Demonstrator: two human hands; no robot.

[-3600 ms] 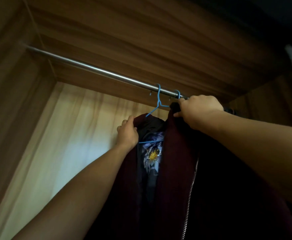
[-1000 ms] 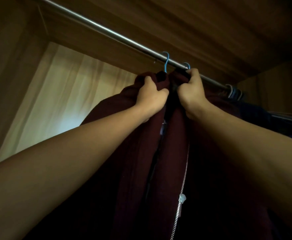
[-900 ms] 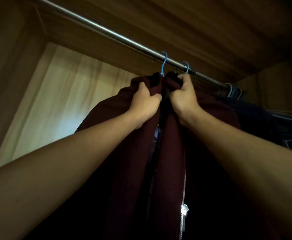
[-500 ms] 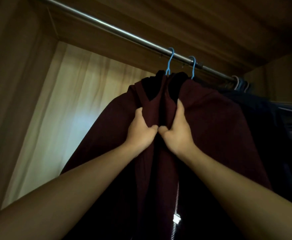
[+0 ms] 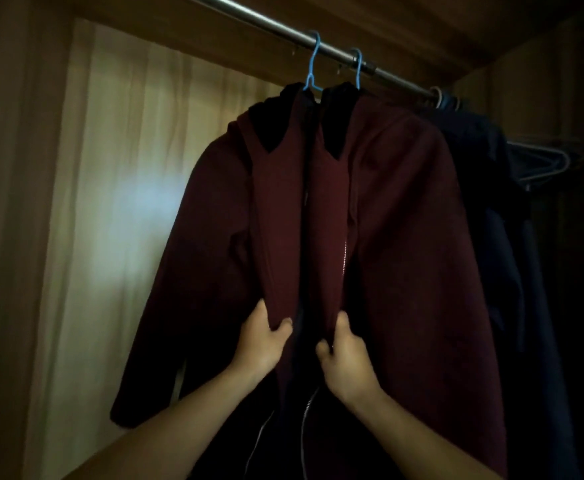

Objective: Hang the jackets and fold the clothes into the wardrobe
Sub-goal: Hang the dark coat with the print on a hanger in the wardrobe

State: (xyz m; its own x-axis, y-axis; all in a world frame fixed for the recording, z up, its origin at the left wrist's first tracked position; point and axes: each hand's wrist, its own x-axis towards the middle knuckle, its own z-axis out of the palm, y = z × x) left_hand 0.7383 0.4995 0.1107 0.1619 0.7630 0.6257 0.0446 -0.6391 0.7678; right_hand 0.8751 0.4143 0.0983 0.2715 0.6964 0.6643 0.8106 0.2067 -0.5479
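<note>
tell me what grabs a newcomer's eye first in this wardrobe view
A dark maroon zip-front jacket fills the centre, hanging below two blue hanger hooks on the silver metal rail at the top. Lower down, the left hand and right hand each grip one front edge. Dark navy garments hang at its right.

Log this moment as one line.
left hand grips left front edge | right hand grips right front edge | maroon jacket hangs from rail | zip open

Prob. home wardrobe (image 5: 10, 209): rail (image 5: 266, 25), hung jackets (image 5: 404, 237).
</note>
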